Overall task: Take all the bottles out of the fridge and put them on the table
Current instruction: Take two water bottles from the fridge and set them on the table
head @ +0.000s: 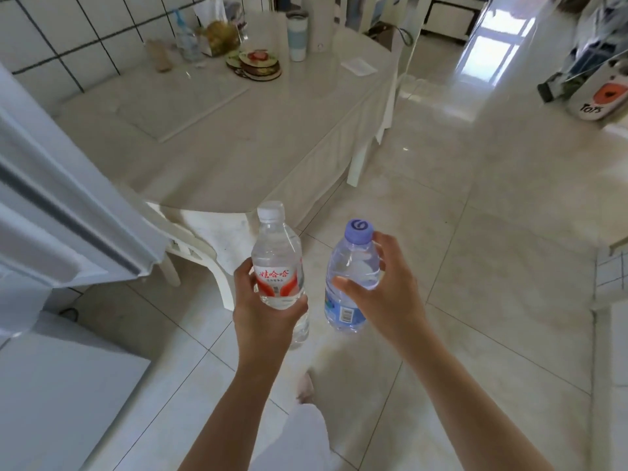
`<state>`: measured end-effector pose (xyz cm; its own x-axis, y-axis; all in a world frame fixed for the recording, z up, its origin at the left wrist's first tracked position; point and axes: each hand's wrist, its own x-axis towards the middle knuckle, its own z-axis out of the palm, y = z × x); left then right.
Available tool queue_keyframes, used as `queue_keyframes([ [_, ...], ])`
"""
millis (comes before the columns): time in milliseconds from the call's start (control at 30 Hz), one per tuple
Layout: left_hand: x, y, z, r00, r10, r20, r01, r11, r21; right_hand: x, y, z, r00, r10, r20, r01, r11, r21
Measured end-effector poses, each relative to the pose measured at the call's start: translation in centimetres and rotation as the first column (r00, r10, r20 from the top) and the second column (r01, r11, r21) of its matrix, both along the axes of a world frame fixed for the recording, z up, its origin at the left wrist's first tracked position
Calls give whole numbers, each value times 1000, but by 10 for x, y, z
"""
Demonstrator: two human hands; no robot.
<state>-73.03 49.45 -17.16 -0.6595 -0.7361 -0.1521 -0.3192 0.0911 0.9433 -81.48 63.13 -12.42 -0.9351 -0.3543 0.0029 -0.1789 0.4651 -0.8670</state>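
Note:
My left hand (261, 321) grips a clear water bottle with a red label and white cap (277, 253), held upright. My right hand (384, 294) holds a second clear bottle with a blue label and lilac cap (350, 277), fingers around its upper body. Both bottles hang over the tiled floor, just short of the near corner of the cream table (238, 147). The white fridge door (61, 205) stands open at the left, and the fridge's inside is out of sight.
At the table's far end stand a clear bottle (187, 39), a tumbler (297, 35), stacked coasters (255, 64), a paper (358, 67) and a small brown cup (159, 54). A white chair (207, 246) is tucked under the near corner. Shiny floor tiles stretch to the right.

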Motion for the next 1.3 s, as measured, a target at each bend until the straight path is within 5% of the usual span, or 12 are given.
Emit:
queue_keyframes([
  [67, -64, -22, -4, 1000, -4, 20, 4, 1000, -29, -61, -20, 2, 1000, -19, -18, 19, 1000, -4],
  [333, -89, -30, -6, 999, -52, 11, 53, 995, -80, -88, -31, 4, 996, -30, -86, 28, 999, -28],
  [567, -195, -47, -11, 995, 46, 91, -33, 989, -142, -209, -60, -4, 998, 28, -57, -31, 998, -55],
  [933, -332, -61, 7, 917, 399, 16, -396, 914, -92, -375, -113, 11, 901, 431, -53, -433, 901, -19],
  [1300, -350, -133, 7, 761, 645, 63, -631, 760, -155, -440, -220, 1, 716, 698, 12, -698, 716, 7],
])
